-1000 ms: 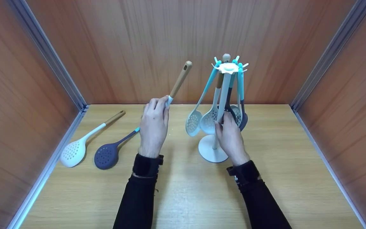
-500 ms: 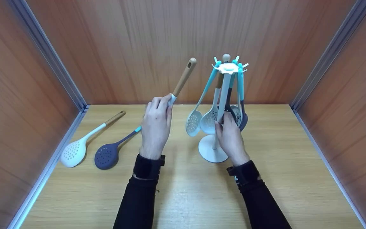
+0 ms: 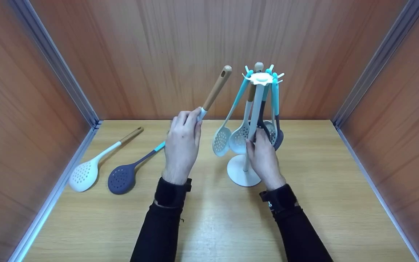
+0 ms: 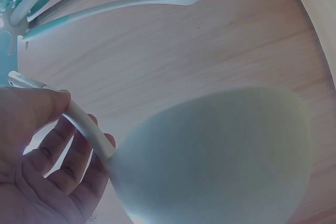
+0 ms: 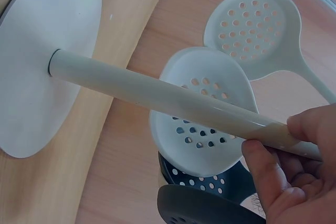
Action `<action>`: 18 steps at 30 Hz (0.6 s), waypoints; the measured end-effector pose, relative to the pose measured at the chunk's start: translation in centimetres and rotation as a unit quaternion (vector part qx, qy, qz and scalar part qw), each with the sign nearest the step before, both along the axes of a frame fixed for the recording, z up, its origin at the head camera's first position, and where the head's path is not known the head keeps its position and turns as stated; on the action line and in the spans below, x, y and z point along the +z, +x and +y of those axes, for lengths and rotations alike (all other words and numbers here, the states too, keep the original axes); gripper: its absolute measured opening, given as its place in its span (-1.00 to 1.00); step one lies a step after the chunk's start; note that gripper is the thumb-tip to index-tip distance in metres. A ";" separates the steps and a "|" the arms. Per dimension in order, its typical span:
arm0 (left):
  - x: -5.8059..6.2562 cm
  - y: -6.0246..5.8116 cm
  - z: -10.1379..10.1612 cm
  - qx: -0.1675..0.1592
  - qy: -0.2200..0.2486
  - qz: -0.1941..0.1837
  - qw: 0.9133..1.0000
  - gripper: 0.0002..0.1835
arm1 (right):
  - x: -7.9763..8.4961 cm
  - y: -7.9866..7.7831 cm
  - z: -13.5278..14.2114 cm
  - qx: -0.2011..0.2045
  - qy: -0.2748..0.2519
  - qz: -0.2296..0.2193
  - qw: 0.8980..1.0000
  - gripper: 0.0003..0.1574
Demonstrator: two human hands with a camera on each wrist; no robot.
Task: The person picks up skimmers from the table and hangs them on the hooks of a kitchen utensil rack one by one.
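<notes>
My left hand [image 3: 182, 153] grips a ladle [image 3: 217, 89] by its white neck, its wooden handle slanting up to the right. In the left wrist view the ladle's smooth pale bowl [image 4: 220, 156] fills the lower right; the head view hides it behind the hand. Between thumb and fingers, my right hand [image 3: 264, 156] holds the pole of a white utensil stand [image 5: 157, 95], which stands upright on its round base. From the stand's hooks hang several utensils, among them a pale skimmer [image 3: 222, 142], another pale one with a wooden handle [image 3: 239, 139], and dark ones with turquoise handles.
On the table [image 3: 209, 225] at the left lie a white skimmer [image 3: 84, 175] with a wooden handle and a dark blue skimmer [image 3: 122, 179], whose turquoise handle is partly behind my left hand. Wood-grain panels [image 3: 195, 47] enclose the back and both sides.
My left hand has moved slightly right with the ladle, bringing its handle end up and closer to the stand. The right hand and the stand stay where they were.
</notes>
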State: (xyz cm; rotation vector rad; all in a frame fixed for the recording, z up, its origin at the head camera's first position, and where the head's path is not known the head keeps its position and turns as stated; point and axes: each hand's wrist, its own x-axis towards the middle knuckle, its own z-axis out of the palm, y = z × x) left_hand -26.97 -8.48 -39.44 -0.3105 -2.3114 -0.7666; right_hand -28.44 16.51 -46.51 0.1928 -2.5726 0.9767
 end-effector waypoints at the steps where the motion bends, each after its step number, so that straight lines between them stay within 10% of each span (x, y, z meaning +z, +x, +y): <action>1: 0.0 0.0 0.0 0.000 -0.001 0.001 1.000 -0.63 | 0.0 0.0 0.0 0.000 -0.001 -0.003 1.000 -0.48; 18: 0.2 0.5 1.1 -0.010 -0.014 0.024 1.000 -0.63 | -0.2 0.0 0.0 0.007 0.006 0.017 1.000 -0.48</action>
